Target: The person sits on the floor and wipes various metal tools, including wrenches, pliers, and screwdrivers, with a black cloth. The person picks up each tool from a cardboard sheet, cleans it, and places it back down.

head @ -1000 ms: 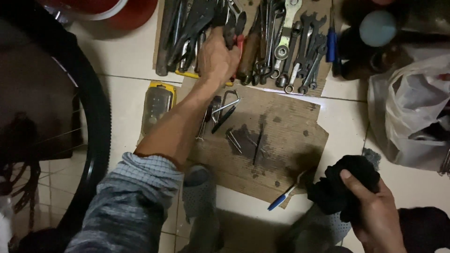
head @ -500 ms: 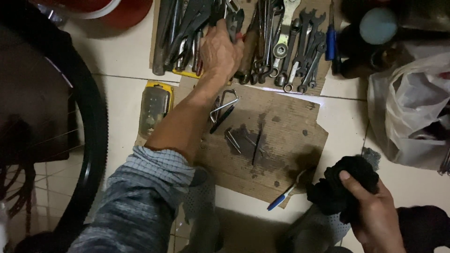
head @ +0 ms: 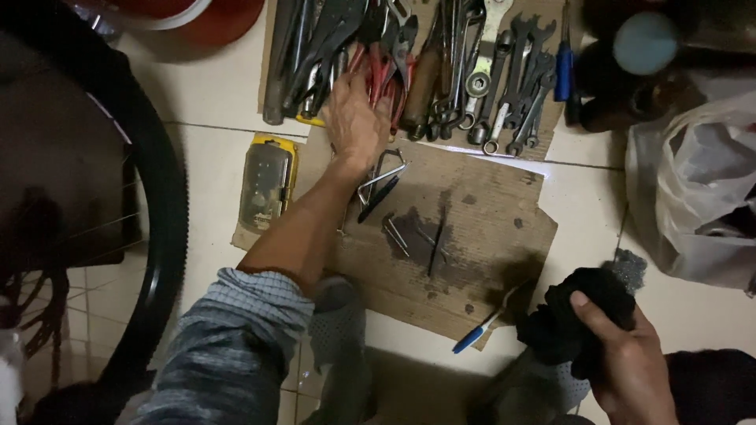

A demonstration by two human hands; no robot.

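Observation:
My left hand reaches forward into a row of hand tools laid on cardboard: pliers with red handles, wrenches and spanners. Its fingers lie on the tools near the red-handled pliers; whether they grip one I cannot tell. My right hand is low at the right, closed around a bunched black cloth. Between the hands lies a stained cardboard sheet with a set of hex keys and a few small metal pins.
A bicycle tyre curves down the left side. A yellow case lies beside the cardboard. A blue-handled toothbrush rests at the cardboard's near edge. A white plastic bag sits at the right, a red tub at the top.
My left hand has shifted slightly left along the tool row, from the wooden-handled tools toward the red-handled pliers. My right hand keeps hold of the black cloth.

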